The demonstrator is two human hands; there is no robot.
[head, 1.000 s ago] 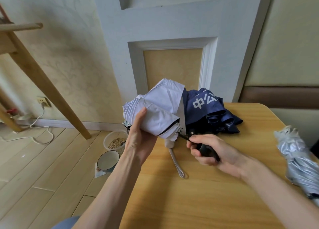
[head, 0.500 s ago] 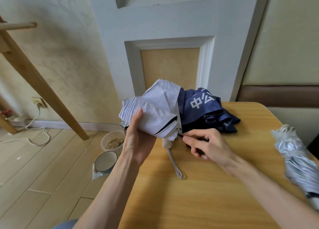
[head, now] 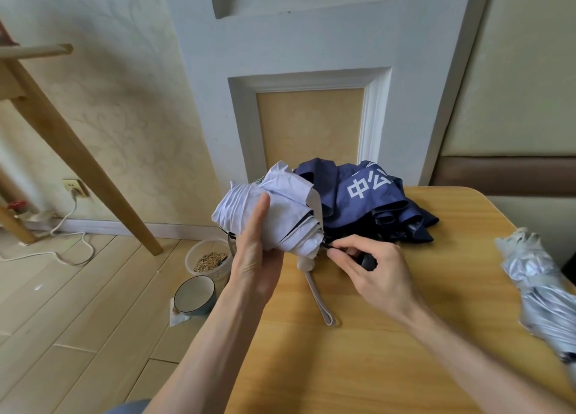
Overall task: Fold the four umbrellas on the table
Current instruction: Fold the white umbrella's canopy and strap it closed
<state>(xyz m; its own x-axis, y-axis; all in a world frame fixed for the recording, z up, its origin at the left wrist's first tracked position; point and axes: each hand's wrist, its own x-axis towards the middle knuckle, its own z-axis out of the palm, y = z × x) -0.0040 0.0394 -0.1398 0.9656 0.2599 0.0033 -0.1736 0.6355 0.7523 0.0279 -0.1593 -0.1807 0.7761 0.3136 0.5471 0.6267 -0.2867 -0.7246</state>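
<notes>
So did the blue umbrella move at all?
No. The blue umbrella lies in the same spot at the table's far edge, below the wall panel.

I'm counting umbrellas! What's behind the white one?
A blue umbrella with white writing lies crumpled behind the white umbrella. Its near edge is covered, so anything beneath can't be seen.

Matt cloth white umbrella [head: 280, 214]; shiny silver umbrella [head: 536, 285]; smooth wood table [head: 389, 351].
</notes>
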